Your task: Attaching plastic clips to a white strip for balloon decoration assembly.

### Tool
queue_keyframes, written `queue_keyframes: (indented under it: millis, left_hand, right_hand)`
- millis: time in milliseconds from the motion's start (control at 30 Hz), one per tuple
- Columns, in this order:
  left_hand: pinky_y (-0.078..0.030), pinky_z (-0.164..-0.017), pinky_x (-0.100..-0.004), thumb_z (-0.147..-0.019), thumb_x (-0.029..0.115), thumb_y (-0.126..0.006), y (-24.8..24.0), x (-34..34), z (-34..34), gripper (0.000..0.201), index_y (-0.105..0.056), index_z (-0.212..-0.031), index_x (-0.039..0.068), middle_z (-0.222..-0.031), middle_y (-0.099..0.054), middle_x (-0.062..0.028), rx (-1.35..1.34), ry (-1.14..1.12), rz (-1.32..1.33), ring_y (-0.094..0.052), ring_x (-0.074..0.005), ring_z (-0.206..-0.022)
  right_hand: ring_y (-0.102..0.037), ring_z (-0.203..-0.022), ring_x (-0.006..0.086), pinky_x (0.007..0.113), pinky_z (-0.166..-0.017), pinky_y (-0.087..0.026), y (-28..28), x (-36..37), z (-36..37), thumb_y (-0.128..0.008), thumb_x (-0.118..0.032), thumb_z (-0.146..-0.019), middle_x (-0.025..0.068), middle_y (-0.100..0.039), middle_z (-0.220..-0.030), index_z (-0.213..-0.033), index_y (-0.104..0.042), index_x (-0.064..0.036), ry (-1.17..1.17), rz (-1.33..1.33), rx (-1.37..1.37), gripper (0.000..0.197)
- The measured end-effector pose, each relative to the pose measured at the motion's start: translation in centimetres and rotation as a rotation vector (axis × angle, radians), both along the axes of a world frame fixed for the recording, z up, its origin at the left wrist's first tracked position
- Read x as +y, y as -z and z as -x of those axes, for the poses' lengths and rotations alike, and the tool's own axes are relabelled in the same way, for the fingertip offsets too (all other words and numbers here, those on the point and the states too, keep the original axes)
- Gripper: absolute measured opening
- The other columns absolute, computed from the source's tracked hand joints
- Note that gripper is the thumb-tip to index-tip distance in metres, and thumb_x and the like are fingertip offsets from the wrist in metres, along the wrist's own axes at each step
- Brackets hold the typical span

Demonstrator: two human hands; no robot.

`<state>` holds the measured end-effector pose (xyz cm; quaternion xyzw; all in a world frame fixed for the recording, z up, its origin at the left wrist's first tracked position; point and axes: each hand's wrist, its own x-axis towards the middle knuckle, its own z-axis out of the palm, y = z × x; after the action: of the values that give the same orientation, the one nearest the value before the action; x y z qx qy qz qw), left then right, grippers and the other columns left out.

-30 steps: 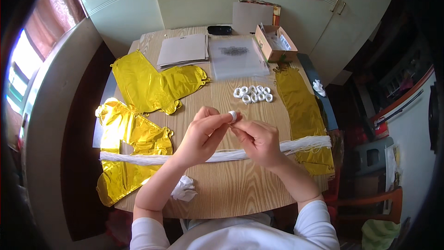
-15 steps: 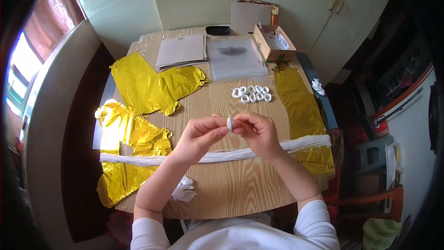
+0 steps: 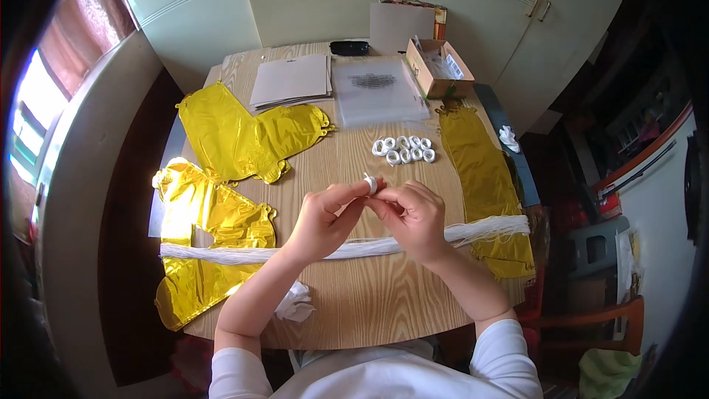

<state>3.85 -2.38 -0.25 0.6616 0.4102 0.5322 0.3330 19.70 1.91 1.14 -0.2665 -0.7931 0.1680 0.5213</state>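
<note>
Over the middle of the table, my left hand (image 3: 330, 216) and my right hand (image 3: 410, 214) meet at the fingertips. A small white coil of string (image 3: 371, 185) loops around a finger of my left hand. My right thumb and fingers pinch just below it; what exactly sits between them is hidden. Under my wrists a long bundle of white strings (image 3: 362, 249) lies across the table. Beyond my hands are several small white string coils (image 3: 402, 149), grouped close together in rows.
Gold foil balloons lie at the left (image 3: 221, 133) and right (image 3: 480, 162) of the wooden table (image 3: 369, 310). Grey cardboard sheets (image 3: 292, 81), clear plastic bags (image 3: 377, 100) and an open box (image 3: 439, 74) sit at the back. Crumpled white tissue (image 3: 295, 303) is near my left forearm.
My fingers have shifted: the white coil, held between both hands' fingertips before, now sits around a left finger, slightly higher. My right fingertips have moved just below it.
</note>
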Motion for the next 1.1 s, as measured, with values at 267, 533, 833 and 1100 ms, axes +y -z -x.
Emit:
queue_keyframes:
  millis: [267,533,833,1100]
  left_hand:
    - [-0.048,-0.074,-0.025,-0.085,0.002,-0.057,-2.3,-0.6,0.2,0.016,-0.061,-0.1,-0.003,-0.091,-0.065,-0.0076,0.17,0.109,0.281,-0.061,-0.0114,-0.082]
    - [-0.045,-0.081,-0.0277,-0.089,0.012,-0.055,-1.7,-0.2,0.1,0.016,-0.061,-0.092,-0.003,-0.085,-0.064,-0.0069,-0.444,0.242,0.401,-0.059,-0.0131,-0.084]
    - [-0.044,-0.08,-0.0237,-0.092,0.011,-0.051,-1.2,-0.1,1.0,0.016,-0.056,-0.096,-0.003,-0.092,-0.062,-0.0062,-0.296,0.305,0.291,-0.056,-0.0098,-0.089]
    - [-0.046,-0.08,-0.027,-0.089,0.005,-0.052,-1.4,-0.2,0.7,0.009,-0.05,-0.093,-0.002,-0.09,-0.061,-0.01,-0.449,0.446,0.392,-0.059,-0.0145,-0.09]
  right_hand:
    - [-0.047,-0.052,0.0122,0.026,-0.047,-0.039,-0.3,0.9,-1.0,-0.076,-0.014,-0.066,-0.0004,-0.052,-0.058,-0.07,-0.058,-0.0079,-0.146,0.115,0.04,0.02]
    - [-0.056,-0.067,0.0128,0.025,-0.057,-0.046,-0.5,1.1,-1.5,-0.07,-0.003,-0.071,0.0025,-0.059,-0.085,-0.085,-0.062,-0.0069,-0.221,-0.1,0.087,0.016]
    - [-0.064,-0.075,0.0158,0.026,-0.064,-0.053,-0.7,0.5,-1.5,-0.064,0.004,-0.073,0.0087,-0.064,-0.1,-0.105,-0.064,-0.0055,-0.363,0.131,-0.001,0.033]
    - [-0.065,-0.071,0.0144,0.024,-0.062,-0.052,-0.3,0.8,-1.9,-0.063,0.006,-0.074,0.008,-0.067,-0.083,-0.088,-0.067,-0.0028,-0.41,0.322,0.032,0.017]
